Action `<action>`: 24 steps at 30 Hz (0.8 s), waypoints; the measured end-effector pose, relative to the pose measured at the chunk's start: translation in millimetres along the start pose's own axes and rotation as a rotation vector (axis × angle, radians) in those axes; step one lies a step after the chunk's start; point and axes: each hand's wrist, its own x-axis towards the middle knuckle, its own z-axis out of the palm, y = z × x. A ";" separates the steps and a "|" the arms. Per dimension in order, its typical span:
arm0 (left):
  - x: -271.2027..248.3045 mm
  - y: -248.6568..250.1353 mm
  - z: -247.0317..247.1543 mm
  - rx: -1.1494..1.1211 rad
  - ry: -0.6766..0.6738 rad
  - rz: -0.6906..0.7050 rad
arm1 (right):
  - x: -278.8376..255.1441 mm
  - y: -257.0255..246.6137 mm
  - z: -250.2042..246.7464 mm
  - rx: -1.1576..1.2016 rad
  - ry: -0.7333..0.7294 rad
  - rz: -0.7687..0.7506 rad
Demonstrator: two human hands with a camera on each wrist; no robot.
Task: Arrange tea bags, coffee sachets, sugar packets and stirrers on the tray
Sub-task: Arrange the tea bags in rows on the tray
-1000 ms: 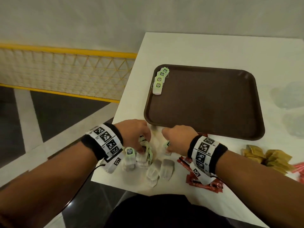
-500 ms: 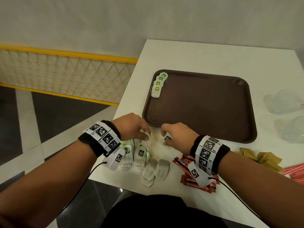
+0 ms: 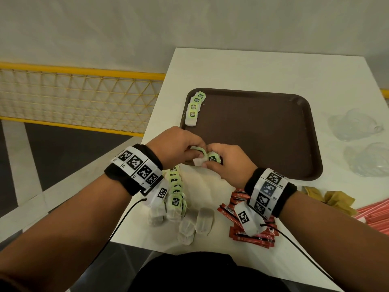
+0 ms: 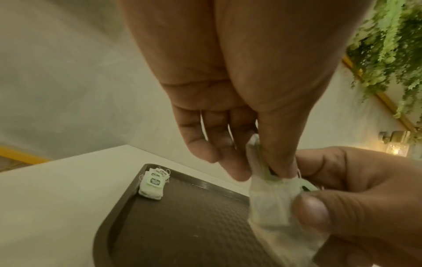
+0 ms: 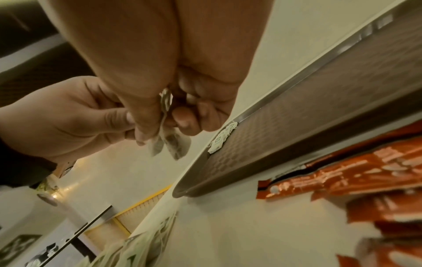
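Observation:
Both hands meet above the near left corner of the brown tray (image 3: 263, 140). My left hand (image 3: 179, 146) pinches a tea bag (image 4: 260, 162) between thumb and fingers. My right hand (image 3: 227, 163) pinches another tea bag (image 3: 213, 158) with a green tag, its pouch (image 4: 271, 204) under the thumb. A row of several tea bags (image 3: 194, 108) lies in the tray's far left corner. More tea bags (image 3: 174, 197) are piled on the table below my left wrist. Red coffee sachets (image 3: 237, 207) lie under my right wrist.
Tan packets (image 3: 334, 199) and red stirrers (image 3: 374, 216) lie at the right near edge of the white table (image 3: 252, 72). Two clear plastic pieces (image 3: 353, 125) sit right of the tray. A yellow mesh railing (image 3: 73, 98) stands left of the table.
Both hands have risen from the tea bag pile on the table and come together over the tray's near left corner, each holding a tea bag.

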 end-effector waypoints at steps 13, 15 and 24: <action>37.9 -49.1 5.0 -0.281 0.243 -0.230 | 13.9 8.9 -11.6 0.069 0.168 0.163; 53.6 -65.5 1.8 -0.226 0.250 -0.344 | 15.2 9.7 -14.6 0.075 0.165 0.195; 95.9 -94.0 5.1 0.039 0.172 -0.610 | 16.0 8.6 -17.8 0.000 0.199 0.182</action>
